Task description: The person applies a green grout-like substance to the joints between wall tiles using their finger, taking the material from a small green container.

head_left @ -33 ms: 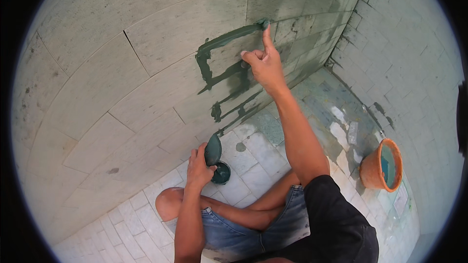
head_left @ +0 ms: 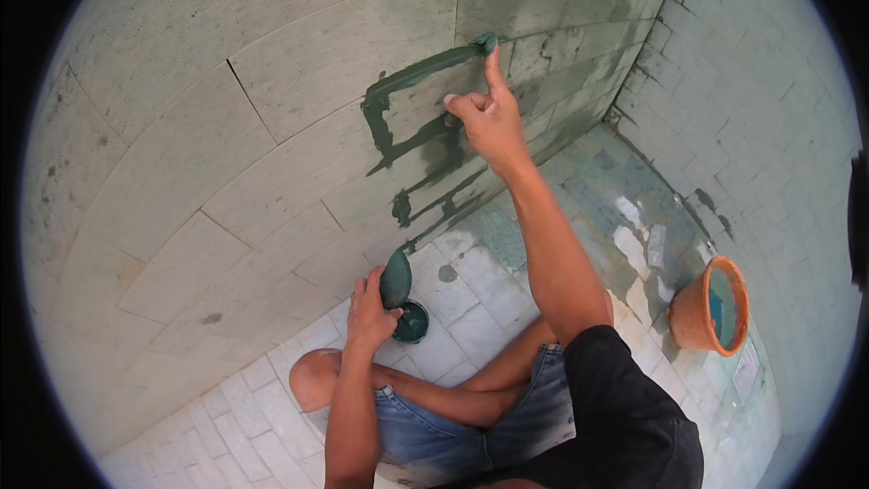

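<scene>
My right hand (head_left: 494, 122) reaches up to the tiled wall, index finger stretched out and thumb apart, holding no tool. A dab of dark green paste (head_left: 489, 39) covers that fingertip, which touches a tile joint at the end of a thick green paste line (head_left: 424, 69). Lower down, close to the wall's foot, my left hand (head_left: 368, 315) grips a leaf-shaped, trowel-like blade (head_left: 396, 279) coated in the same green, its tip pointing up. Any handle is hidden by the hand. Just under the blade, a small round tub (head_left: 413, 322) of dark green paste stands on the floor.
An orange bucket (head_left: 684, 315) with bluish-green liquid stands at the right on the pale tiled floor (head_left: 480, 337). White scraps (head_left: 631, 249) lie between it and the wall corner. More green smears (head_left: 403, 208) mark the lower wall joints. My crossed legs (head_left: 453, 403) are below.
</scene>
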`<state>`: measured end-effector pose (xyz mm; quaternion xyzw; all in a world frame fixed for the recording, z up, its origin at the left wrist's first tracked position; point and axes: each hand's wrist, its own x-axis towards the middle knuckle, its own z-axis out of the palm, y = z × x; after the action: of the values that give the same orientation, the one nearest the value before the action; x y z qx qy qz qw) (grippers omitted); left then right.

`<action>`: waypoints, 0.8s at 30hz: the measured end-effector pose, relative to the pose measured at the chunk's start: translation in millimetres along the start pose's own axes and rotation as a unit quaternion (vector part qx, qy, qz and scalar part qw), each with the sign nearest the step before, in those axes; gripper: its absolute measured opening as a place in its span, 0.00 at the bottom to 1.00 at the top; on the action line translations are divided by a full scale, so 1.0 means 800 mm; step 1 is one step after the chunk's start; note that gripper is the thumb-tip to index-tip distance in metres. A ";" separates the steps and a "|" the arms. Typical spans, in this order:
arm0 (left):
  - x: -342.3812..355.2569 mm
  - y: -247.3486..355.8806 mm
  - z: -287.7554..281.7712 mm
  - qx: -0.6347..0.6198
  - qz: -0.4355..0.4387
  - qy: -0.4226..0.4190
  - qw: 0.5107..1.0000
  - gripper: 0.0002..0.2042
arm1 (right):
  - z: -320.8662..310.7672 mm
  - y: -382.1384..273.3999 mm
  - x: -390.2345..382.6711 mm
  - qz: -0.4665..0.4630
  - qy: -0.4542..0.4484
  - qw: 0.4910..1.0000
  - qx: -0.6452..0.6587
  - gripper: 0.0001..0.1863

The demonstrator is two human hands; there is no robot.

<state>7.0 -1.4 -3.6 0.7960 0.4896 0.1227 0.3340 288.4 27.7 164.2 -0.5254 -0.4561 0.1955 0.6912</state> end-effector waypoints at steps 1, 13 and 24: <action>0.000 0.000 0.000 0.003 0.003 0.002 1.000 0.43 | 0.000 -0.002 -0.001 0.001 -0.007 1.000 0.005 0.51; 0.001 0.000 0.004 0.012 0.005 0.005 1.000 0.43 | -0.036 0.010 0.004 -0.045 0.088 0.994 -0.044 0.47; 0.000 -0.003 0.004 0.015 0.000 0.000 1.000 0.43 | -0.056 0.016 0.004 -0.084 0.014 0.964 -0.251 0.47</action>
<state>7.1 -1.8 -7.8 0.8011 0.4913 0.1152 0.3217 330.0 10.3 152.4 -0.6448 -0.5231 0.0086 0.5573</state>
